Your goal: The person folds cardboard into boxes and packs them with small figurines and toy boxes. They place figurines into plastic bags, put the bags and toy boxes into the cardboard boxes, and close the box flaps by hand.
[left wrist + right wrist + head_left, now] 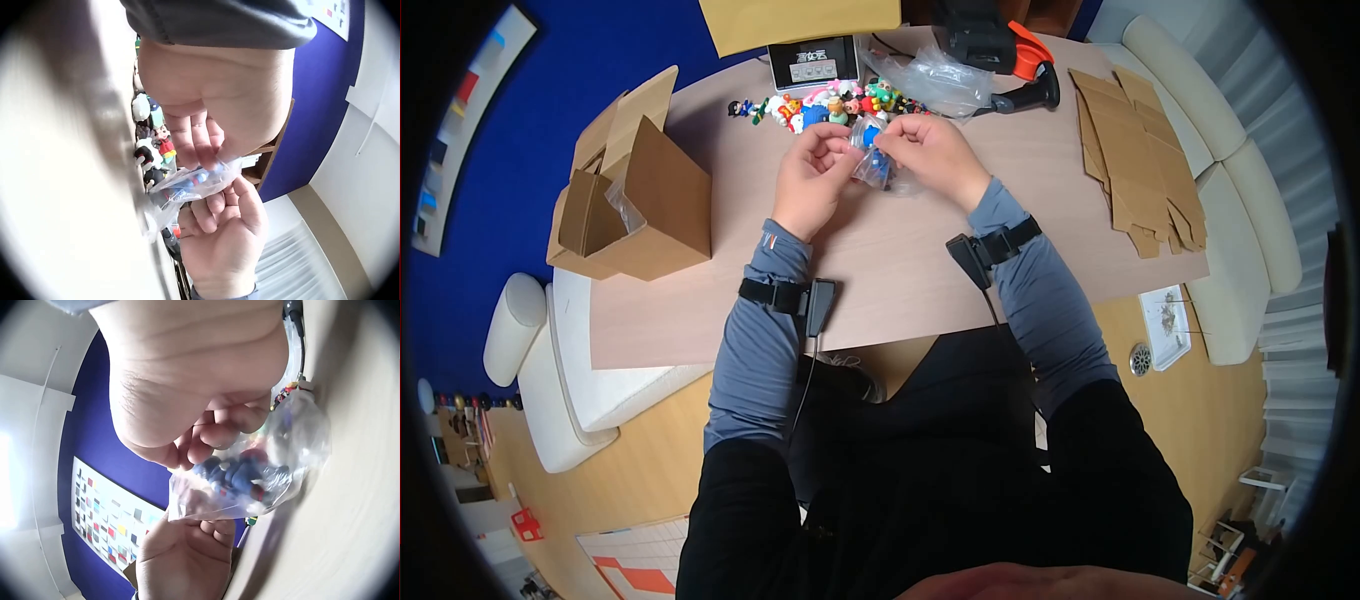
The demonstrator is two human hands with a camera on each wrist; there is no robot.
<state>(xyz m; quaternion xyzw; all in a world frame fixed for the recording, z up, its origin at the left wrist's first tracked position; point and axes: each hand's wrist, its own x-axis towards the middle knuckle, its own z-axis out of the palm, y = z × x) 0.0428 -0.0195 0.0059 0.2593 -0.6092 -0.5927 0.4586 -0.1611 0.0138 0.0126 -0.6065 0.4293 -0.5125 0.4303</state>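
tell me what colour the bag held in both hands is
Colourless, see-through plastic, with blue showing from inside; the bag shows best in the right wrist view.

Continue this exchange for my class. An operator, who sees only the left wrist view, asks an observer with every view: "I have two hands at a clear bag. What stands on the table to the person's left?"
Observer: The head view shows an open cardboard box on the left side of the table.
Operator: Does anything show inside it?
Observer: Yes, some clear plastic shows between its flaps; whether it wraps anything, I cannot tell.
Operator: My view has the left hand and the right hand pinching the clear bag. What lies off to the person's right?
Observer: Flattened cardboard lies on the table's right side.
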